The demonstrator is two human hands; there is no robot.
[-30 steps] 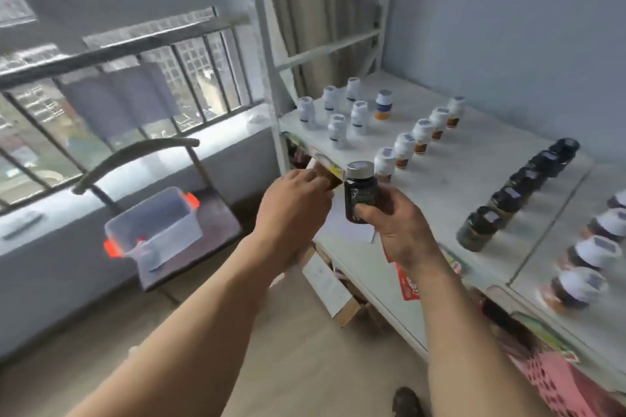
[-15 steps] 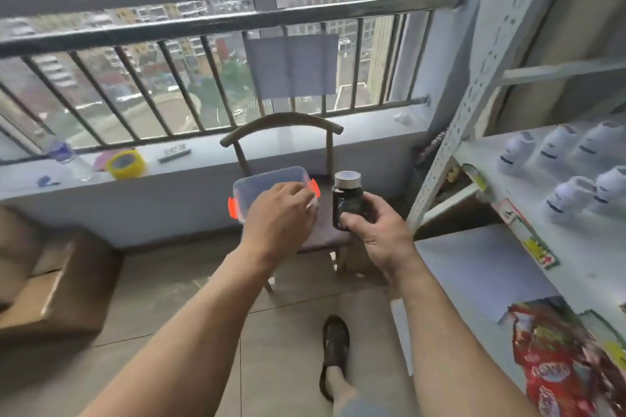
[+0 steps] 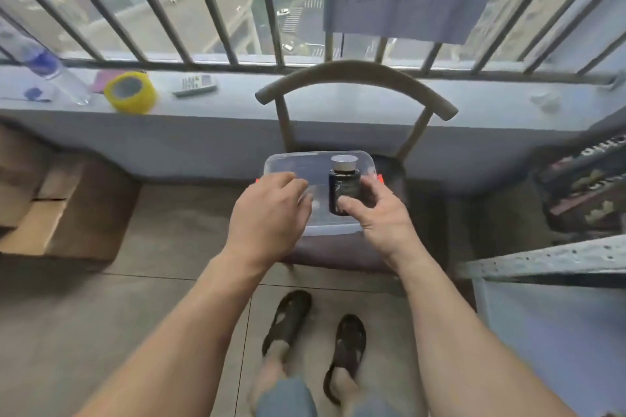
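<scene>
Left hand [image 3: 271, 213] over bin [image 3: 305, 156], fingers curled down; I can't tell if they hold anything. Right hand [image 3: 382, 218] grasps bottle [image 3: 343, 188] low on body, upright above bin on chair [image 3: 355, 76]. I judge it light, rigid, slick: grip body, not cap [image 3: 343, 162].

Left arm: bare, stretched forward, wrist straight.
Left hand [image 3: 271, 210]: palm down, my fingers loosely bent downward.
Right arm: bare, stretched forward beside the left.
Right hand [image 3: 379, 216]: my thumb and fingers grip the bottle [image 3: 343, 189] upright.
</scene>
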